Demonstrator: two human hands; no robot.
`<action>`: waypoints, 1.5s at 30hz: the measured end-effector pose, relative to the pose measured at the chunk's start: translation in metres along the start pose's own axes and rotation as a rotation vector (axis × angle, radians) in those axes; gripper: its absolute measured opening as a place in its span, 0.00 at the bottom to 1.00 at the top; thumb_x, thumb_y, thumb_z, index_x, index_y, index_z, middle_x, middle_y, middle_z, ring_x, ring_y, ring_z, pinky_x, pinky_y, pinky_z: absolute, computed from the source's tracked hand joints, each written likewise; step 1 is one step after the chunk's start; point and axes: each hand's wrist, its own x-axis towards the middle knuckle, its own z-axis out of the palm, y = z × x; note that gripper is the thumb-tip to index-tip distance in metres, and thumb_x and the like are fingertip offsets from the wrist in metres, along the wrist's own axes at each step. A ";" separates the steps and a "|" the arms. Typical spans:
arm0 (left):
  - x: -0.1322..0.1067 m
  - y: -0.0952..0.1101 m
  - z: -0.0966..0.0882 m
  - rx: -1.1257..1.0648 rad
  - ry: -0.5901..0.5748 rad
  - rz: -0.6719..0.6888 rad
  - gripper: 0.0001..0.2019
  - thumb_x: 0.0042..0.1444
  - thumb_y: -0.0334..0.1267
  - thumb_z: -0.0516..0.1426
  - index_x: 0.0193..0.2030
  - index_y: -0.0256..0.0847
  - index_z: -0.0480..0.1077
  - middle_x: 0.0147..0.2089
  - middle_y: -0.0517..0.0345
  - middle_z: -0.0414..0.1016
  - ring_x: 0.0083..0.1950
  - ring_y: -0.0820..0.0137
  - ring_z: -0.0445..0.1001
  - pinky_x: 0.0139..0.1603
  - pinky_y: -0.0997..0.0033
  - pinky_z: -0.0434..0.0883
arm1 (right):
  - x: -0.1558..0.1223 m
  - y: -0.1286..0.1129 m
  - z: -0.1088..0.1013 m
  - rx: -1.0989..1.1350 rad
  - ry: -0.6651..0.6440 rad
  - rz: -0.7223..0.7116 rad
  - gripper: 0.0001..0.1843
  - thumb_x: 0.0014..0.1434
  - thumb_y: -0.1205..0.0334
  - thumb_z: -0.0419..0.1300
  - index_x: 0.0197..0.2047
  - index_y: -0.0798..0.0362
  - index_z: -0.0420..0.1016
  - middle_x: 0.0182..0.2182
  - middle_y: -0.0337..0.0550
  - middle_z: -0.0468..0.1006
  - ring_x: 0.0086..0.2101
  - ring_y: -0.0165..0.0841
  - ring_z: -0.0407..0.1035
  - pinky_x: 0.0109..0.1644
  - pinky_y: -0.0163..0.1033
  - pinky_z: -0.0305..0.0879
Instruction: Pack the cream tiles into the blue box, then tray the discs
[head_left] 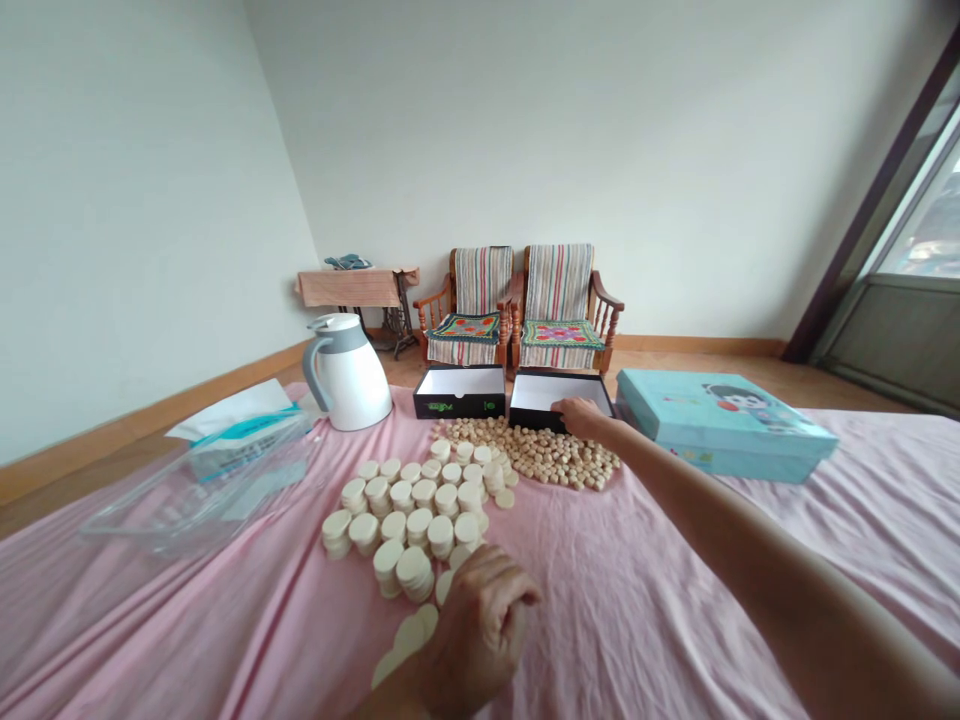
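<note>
My left hand (484, 610) hovers low over the pink cloth with its fingers curled in. What it holds, if anything, is hidden. Beside and behind it stand stacks of pale round discs (418, 525), and several loose discs (409, 635) lie partly under the wrist. Reaching forward, my right hand (581, 415) is at the near rim of the right black box (596, 390), whose inside is white. Its fingers are bent together; I cannot make out what is in them. A heap of small round wooden pieces (562, 458) spreads just below that hand.
Left of the right box sits another open black box (459, 400). A light blue lidded box (720, 420) is at right. A white jug (349, 375), a tissue pack (247, 440) and a clear plastic tray (161, 510) are at left. Two wooden armchairs (562, 325) stand behind.
</note>
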 end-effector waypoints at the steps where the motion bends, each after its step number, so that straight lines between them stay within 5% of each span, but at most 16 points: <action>1: 0.000 0.000 0.000 0.001 -0.003 -0.006 0.12 0.44 0.20 0.47 0.28 0.39 0.68 0.25 0.57 0.69 0.31 0.68 0.67 0.34 0.69 0.61 | -0.003 -0.001 0.000 0.008 0.005 -0.011 0.12 0.62 0.65 0.55 0.48 0.53 0.72 0.44 0.46 0.76 0.44 0.37 0.70 0.45 0.41 0.66; 6: 0.001 0.001 0.000 0.019 -0.008 -0.031 0.13 0.45 0.20 0.47 0.28 0.39 0.69 0.26 0.57 0.70 0.32 0.68 0.68 0.34 0.70 0.62 | -0.023 -0.010 0.001 0.014 0.063 0.004 0.15 0.58 0.73 0.51 0.45 0.51 0.73 0.39 0.48 0.78 0.40 0.37 0.72 0.39 0.35 0.62; 11: 0.002 0.000 0.001 0.050 -0.003 -0.036 0.13 0.46 0.20 0.48 0.27 0.39 0.69 0.26 0.57 0.71 0.32 0.69 0.69 0.35 0.70 0.63 | -0.041 -0.024 0.006 -0.009 0.168 0.042 0.18 0.58 0.76 0.47 0.47 0.53 0.69 0.44 0.51 0.76 0.46 0.38 0.68 0.45 0.39 0.59; 37: 0.003 -0.003 0.004 0.025 0.012 -0.009 0.13 0.44 0.19 0.48 0.27 0.39 0.68 0.25 0.58 0.71 0.31 0.70 0.68 0.34 0.70 0.62 | -0.052 -0.025 0.008 -0.045 0.268 0.061 0.17 0.59 0.75 0.46 0.47 0.53 0.69 0.41 0.48 0.76 0.43 0.37 0.67 0.44 0.39 0.54; 45: 0.002 -0.004 0.005 0.052 0.015 -0.019 0.12 0.45 0.19 0.48 0.27 0.39 0.68 0.25 0.58 0.71 0.31 0.69 0.68 0.35 0.70 0.62 | -0.079 -0.032 -0.003 -0.078 0.371 -0.021 0.17 0.62 0.71 0.45 0.48 0.54 0.70 0.42 0.51 0.75 0.44 0.41 0.63 0.47 0.42 0.50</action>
